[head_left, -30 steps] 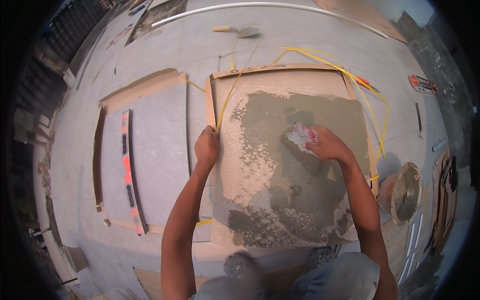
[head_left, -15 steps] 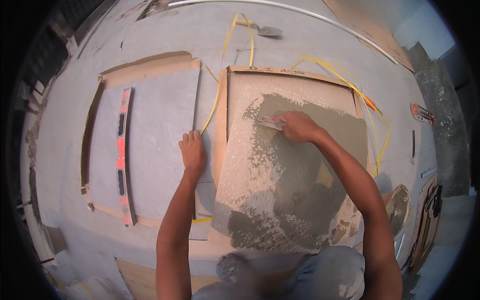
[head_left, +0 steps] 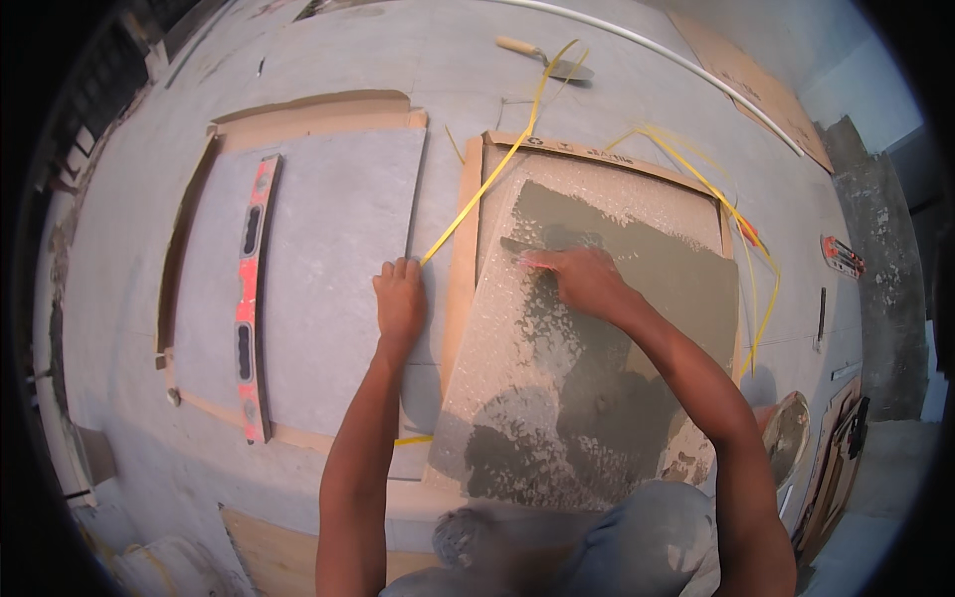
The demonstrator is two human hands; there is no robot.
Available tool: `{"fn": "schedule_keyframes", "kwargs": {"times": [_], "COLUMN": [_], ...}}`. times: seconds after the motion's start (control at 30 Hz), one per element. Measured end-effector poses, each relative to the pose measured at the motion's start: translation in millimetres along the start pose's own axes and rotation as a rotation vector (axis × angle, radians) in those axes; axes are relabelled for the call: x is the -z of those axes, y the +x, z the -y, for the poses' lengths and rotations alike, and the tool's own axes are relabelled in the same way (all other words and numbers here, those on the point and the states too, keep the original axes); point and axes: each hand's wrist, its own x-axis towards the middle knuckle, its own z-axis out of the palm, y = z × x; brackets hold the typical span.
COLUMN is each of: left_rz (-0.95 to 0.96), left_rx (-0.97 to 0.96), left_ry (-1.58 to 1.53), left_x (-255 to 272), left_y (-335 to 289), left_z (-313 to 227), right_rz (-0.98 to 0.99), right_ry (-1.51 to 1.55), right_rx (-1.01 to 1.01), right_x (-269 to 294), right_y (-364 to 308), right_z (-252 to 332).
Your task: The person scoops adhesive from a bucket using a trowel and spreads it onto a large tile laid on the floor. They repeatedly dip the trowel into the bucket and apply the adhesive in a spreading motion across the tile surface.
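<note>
My right hand [head_left: 589,281] grips a small spreading blade [head_left: 514,246], its handle mostly hidden in my fist. The blade lies on wet grey mortar [head_left: 647,249] that covers much of a pale, textured slab [head_left: 477,398]. This slab sits tilted over an open cardboard box [head_left: 466,239]. My left hand [head_left: 400,303] is at the right edge of a smooth grey tile [head_left: 338,229], fingers curled round the end of a yellow strap [head_left: 487,184]. On that tile lies a red spirit level [head_left: 251,298].
Beyond the box is a pointing trowel [head_left: 562,70] with a wooden handle. A white pipe [head_left: 667,55] runs across the far floor. More yellow strap [head_left: 761,269] loops at right, near a red-and-grey tool [head_left: 843,256]. A round bucket [head_left: 786,433] stands by my right arm.
The blade has moved slightly toward the slab's left edge, and mortar there is smoother. The yellow strap has swung right and now crosses the box corner. My view has shifted a little.
</note>
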Motion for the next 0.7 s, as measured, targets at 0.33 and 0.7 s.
{"fn": "schedule_keyframes", "kwargs": {"times": [0.33,0.7], "left_rz": [-0.061,-0.053], "left_rx": [-0.005,-0.017], "left_ry": [-0.104,-0.104], "left_x": [2.5,4.9], "left_y": [6.5,9.5], "left_z": [-11.9,-19.6], "right_rz": [-0.014,-0.105], "right_ry": [-0.051,-0.191], "right_rx": [-0.059,0.033], "right_x": [-13.9,-48.8], "right_y": [36.3,-91.6], "right_z": [-30.9,-47.3]}}
